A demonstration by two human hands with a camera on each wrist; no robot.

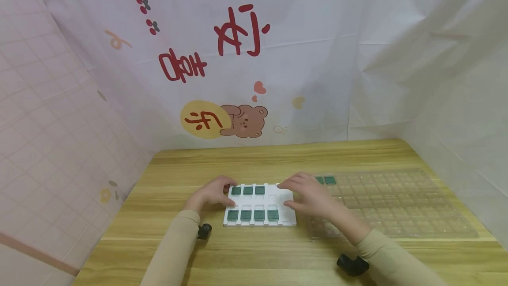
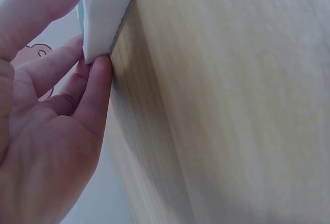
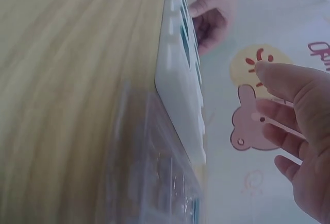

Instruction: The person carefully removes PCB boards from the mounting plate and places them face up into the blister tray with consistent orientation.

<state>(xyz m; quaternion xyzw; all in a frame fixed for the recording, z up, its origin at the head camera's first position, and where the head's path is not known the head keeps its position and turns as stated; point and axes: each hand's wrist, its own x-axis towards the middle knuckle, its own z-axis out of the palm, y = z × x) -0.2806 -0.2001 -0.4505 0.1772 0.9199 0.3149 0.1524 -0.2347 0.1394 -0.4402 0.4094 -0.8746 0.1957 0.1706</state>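
Observation:
A white tray (image 1: 259,223) with two rows of pockets lies on the table in front of me. Small green circuit boards (image 1: 246,215) sit in it, three in the far row and several in the near row; its right-hand part is partly hidden by my hand. My left hand (image 1: 214,191) grips the tray's left end, its fingertips against the edge in the left wrist view. Over the right end hovers my right hand (image 1: 311,195), thumb and fingers spread; the right wrist view shows this hand (image 3: 304,126) apart from the tray with nothing between its fingers.
A large clear plastic tray (image 1: 397,206) with many pockets lies right of the white tray, partly under my right forearm. At its far left corner are two green boards (image 1: 330,180). Black fittings (image 1: 352,265) sit by both wrists. A printed cloth (image 1: 309,78) hangs behind the table.

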